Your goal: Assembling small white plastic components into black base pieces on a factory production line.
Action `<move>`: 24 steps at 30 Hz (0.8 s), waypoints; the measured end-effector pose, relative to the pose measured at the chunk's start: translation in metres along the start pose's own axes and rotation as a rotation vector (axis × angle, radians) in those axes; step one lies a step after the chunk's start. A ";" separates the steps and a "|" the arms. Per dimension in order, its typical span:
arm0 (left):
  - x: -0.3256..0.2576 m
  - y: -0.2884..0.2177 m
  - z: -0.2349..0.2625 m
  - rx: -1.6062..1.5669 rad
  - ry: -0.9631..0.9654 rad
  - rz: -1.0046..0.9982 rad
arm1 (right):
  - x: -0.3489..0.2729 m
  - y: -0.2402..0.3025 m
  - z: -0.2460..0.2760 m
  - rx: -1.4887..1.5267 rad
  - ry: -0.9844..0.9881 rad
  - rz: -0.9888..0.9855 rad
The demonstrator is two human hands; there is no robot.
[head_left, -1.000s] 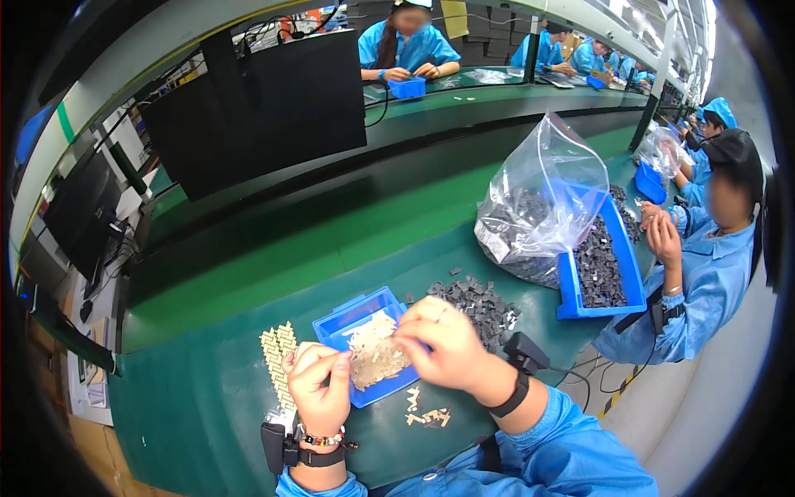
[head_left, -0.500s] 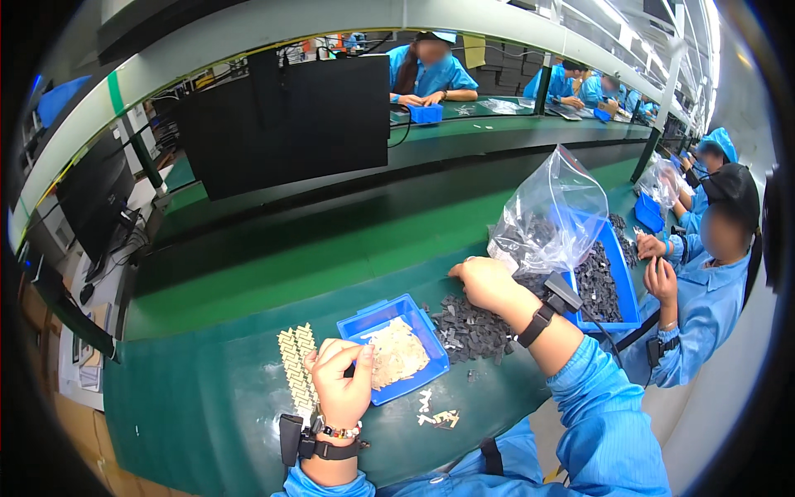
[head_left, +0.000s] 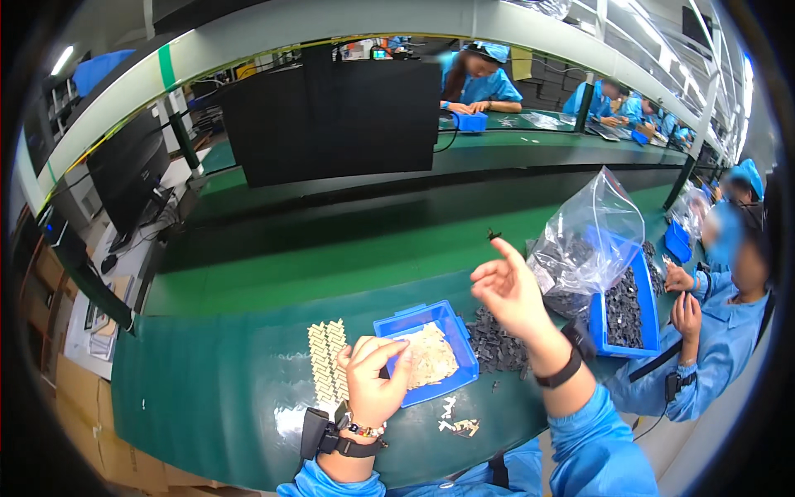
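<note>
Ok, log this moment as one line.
left hand: fingers curled, by left side of blue tray | right hand: open, apart from tray | in tray: pale pieces | right of tray: dark pieces

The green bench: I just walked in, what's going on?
The person's left hand, fingers curled, is at a blue tray of pale pieces; whether it grips anything is unclear. The right hand is open, a small dark piece just beyond its index finger. Two rows of cream parts lie left of the tray, a heap of black pieces right of it.
</note>
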State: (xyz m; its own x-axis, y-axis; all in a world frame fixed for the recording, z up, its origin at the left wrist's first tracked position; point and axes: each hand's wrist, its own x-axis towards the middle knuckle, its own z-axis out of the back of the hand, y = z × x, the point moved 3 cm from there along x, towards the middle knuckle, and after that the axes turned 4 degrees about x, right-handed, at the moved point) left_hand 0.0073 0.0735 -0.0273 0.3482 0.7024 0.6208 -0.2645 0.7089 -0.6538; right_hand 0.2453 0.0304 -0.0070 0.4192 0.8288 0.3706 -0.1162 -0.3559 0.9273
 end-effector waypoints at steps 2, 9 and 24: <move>-0.001 -0.002 -0.001 0.015 0.012 -0.008 | -0.017 0.006 -0.034 0.360 0.073 -0.080; -0.001 0.000 0.000 -0.006 0.009 -0.106 | -0.045 -0.006 -0.067 0.355 0.140 -0.141; -0.006 -0.007 0.000 0.018 0.000 -0.125 | -0.067 0.001 -0.070 0.285 0.078 -0.049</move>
State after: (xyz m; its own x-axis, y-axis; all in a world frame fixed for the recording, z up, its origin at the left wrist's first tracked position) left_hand 0.0070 0.0645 -0.0262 0.3797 0.6088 0.6966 -0.2352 0.7917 -0.5637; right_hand 0.1542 0.0041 -0.0271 0.3464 0.8749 0.3386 0.1650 -0.4121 0.8961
